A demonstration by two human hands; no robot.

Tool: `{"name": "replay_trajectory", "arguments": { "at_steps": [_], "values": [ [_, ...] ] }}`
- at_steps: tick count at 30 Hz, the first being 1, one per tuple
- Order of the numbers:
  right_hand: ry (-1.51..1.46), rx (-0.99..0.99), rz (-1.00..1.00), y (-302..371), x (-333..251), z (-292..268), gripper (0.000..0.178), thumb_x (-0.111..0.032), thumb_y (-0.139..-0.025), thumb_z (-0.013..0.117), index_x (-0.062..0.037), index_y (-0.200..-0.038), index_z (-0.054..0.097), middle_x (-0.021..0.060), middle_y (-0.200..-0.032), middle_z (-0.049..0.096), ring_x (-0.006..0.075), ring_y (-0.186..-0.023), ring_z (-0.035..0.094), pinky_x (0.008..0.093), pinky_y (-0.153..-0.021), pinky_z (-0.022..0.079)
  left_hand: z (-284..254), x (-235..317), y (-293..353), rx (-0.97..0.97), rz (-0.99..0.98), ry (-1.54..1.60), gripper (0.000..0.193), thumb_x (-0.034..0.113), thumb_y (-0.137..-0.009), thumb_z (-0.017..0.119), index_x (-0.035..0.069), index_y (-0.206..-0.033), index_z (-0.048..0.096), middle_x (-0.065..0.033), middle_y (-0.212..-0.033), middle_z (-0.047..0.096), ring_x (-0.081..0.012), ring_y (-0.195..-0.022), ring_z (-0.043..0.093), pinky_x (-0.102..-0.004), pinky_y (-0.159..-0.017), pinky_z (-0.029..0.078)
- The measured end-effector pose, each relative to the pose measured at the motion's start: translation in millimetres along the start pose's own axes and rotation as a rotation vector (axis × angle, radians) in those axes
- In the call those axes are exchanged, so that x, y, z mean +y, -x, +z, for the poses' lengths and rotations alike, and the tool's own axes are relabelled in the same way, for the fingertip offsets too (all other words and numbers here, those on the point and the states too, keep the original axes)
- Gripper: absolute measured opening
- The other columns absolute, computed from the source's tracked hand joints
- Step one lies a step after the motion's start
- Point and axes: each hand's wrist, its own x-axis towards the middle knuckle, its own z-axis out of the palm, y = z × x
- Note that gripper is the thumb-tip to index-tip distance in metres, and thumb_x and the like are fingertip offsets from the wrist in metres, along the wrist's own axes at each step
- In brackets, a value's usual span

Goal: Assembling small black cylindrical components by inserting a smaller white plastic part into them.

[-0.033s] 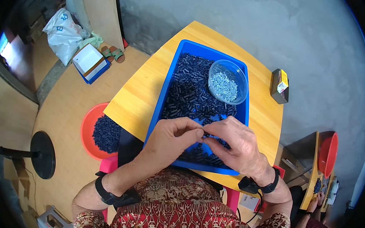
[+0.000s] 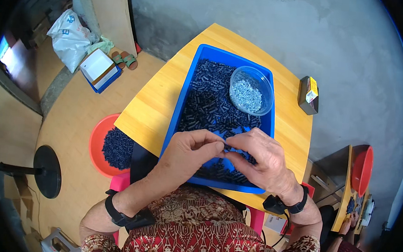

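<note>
My left hand and my right hand meet over the near part of a blue tray. Thumb and forefinger of each are pinched together, with a small black cylindrical piece between the two sets of fingertips. The fingers cover most of that piece. Many similar black pieces lie loose in the tray, heaped toward its far side, and blue bottom shows around my hands. A clear round tub rests on them at the far right, holding small shiny metal parts.
The tray stands on a yellow wooden table. Left of it, a red basin on the floor holds more black pieces. A dark box sits by the table's right edge. At far right, another person's hands are at a second table.
The fingertips of my right hand have shifted very slightly right, and a little more of the black piece shows. All else looks the same.
</note>
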Motion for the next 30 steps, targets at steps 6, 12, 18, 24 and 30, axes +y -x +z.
{"name": "replay_trajectory", "arguments": {
  "at_steps": [6, 12, 18, 24, 30],
  "values": [
    [-0.129, 0.048, 0.049, 6.4, 5.4, -2.3, 0.022, 0.003, -0.077, 0.077, -0.0017, -0.096, 0.066, 0.0100, -0.086, 0.067, 0.0269, -0.078, 0.065, 0.0353, -0.068, 0.051, -2.7, 4.7, 1.0, -0.077, -0.103, 0.190, 0.025, 0.022, -0.098, 0.065, 0.000, -0.107, 0.070, -0.0065, -0.095, 0.073, -0.0110, -0.092, 0.066, -0.0268, -0.087, 0.050],
    [-0.320, -0.034, 0.139, 6.7, 5.9, -4.8, 0.019, 0.001, -0.080, 0.076, -0.0022, -0.096, 0.067, 0.0087, -0.088, 0.068, 0.0252, -0.080, 0.066, 0.0351, -0.072, 0.052, -5.0, 7.8, 0.4, -0.124, -0.092, 0.114, 0.023, 0.021, -0.096, 0.065, 0.000, -0.105, 0.071, -0.0061, -0.094, 0.072, -0.0108, -0.092, 0.065, -0.0271, -0.088, 0.049],
    [-0.317, -0.038, 0.228, 5.2, -2.3, -1.3, 0.021, -0.002, -0.081, 0.079, -0.0026, -0.099, 0.068, 0.0081, -0.090, 0.068, 0.0226, -0.081, 0.066, 0.0347, -0.074, 0.052, -4.8, 8.9, -1.1, -0.134, -0.085, 0.051, 0.020, 0.017, -0.095, 0.067, 0.000, -0.104, 0.072, -0.0028, -0.095, 0.070, -0.0078, -0.091, 0.062, -0.0251, -0.086, 0.048],
    [-0.198, -0.018, 0.104, 5.7, 3.4, -0.8, 0.028, -0.004, -0.079, 0.081, -0.0030, -0.104, 0.069, 0.0089, -0.093, 0.069, 0.0228, -0.083, 0.067, 0.0347, -0.073, 0.053, -4.9, 9.2, -1.2, -0.145, -0.129, 0.051, 0.019, 0.017, -0.095, 0.069, 0.000, -0.105, 0.072, -0.0004, -0.096, 0.069, -0.0062, -0.091, 0.060, -0.0245, -0.084, 0.048],
    [-0.196, 0.043, 0.047, 9.5, 6.2, 3.7, 0.032, 0.000, -0.076, 0.082, -0.0026, -0.105, 0.068, 0.0095, -0.094, 0.069, 0.0250, -0.084, 0.067, 0.0353, -0.073, 0.053, -3.9, 0.2, -0.4, -0.130, -0.099, 0.189, 0.022, 0.020, -0.095, 0.071, 0.001, -0.106, 0.073, 0.0002, -0.095, 0.069, -0.0062, -0.089, 0.059, -0.0238, -0.081, 0.047]
  ]
}}
